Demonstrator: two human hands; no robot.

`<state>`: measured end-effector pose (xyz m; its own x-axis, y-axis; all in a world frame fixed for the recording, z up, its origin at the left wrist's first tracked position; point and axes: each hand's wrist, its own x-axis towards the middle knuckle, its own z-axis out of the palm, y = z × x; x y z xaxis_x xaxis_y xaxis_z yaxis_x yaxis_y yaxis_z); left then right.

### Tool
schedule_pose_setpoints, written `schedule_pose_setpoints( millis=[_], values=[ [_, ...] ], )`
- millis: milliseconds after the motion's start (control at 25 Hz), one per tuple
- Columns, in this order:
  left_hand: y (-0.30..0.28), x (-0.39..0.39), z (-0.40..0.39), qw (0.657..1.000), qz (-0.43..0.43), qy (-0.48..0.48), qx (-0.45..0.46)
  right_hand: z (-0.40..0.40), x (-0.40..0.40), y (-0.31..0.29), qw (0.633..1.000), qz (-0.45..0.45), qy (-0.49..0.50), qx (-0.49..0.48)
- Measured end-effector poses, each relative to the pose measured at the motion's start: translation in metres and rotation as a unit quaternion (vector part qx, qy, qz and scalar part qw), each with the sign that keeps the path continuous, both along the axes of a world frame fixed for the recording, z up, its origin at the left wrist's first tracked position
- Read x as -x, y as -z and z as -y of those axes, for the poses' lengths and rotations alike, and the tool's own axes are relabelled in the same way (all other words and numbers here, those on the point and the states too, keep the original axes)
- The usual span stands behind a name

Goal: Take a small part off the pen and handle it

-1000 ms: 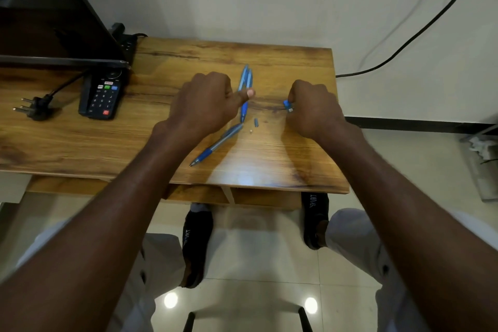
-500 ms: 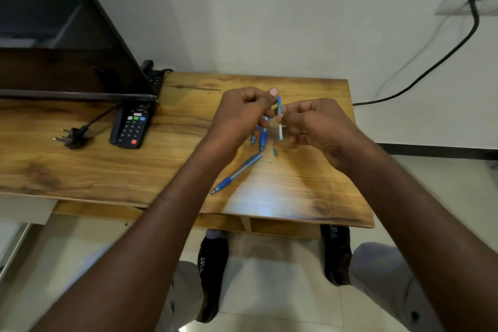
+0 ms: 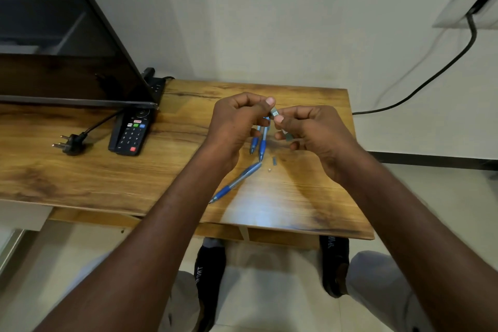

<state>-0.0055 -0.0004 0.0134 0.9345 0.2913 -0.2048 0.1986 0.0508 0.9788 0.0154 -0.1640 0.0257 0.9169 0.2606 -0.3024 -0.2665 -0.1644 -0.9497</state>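
Hands meet above the wooden desk (image 3: 310,197) at frame centre: left hand (image 3: 237,121) and right hand (image 3: 312,129) each pinch one end of what appears a slim blue pen part (image 3: 275,114), angled upper-left to lower-right, equally near both.

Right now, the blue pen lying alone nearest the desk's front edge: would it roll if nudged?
Probably: the blue pen looks round-barrelled and the wooden desk is smooth and glossy. Its clip might stop it, but blur hides that. It looks thin, likely light and stiff.
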Motion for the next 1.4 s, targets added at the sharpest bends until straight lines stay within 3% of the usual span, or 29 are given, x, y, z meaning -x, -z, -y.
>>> schedule_pose_setpoints(
  millis=[400, 800, 1000, 1200, 1400],
  values=[
    [-0.006, 0.005, 0.001, 1.0, -0.005, -0.023, 0.021, 0.001, 0.001, -0.001, 0.997, -0.039, 0.011, -0.065],
    [-0.009, 0.005, 0.0, 0.99, -0.051, -0.073, 0.108, -0.002, 0.002, -0.002, 0.994, -0.054, 0.03, -0.088],
    [-0.011, 0.006, -0.006, 0.991, -0.029, -0.026, 0.125, 0.0, 0.0, -0.002, 0.99, -0.069, 0.042, -0.118],
    [-0.01, 0.003, -0.004, 0.981, -0.024, -0.023, 0.191, -0.001, -0.002, -0.001, 0.987, -0.076, 0.064, -0.13],
    [-0.015, 0.002, -0.002, 0.936, -0.069, -0.036, 0.344, 0.0, -0.003, -0.002, 0.985, -0.06, 0.083, -0.141]
  ],
)
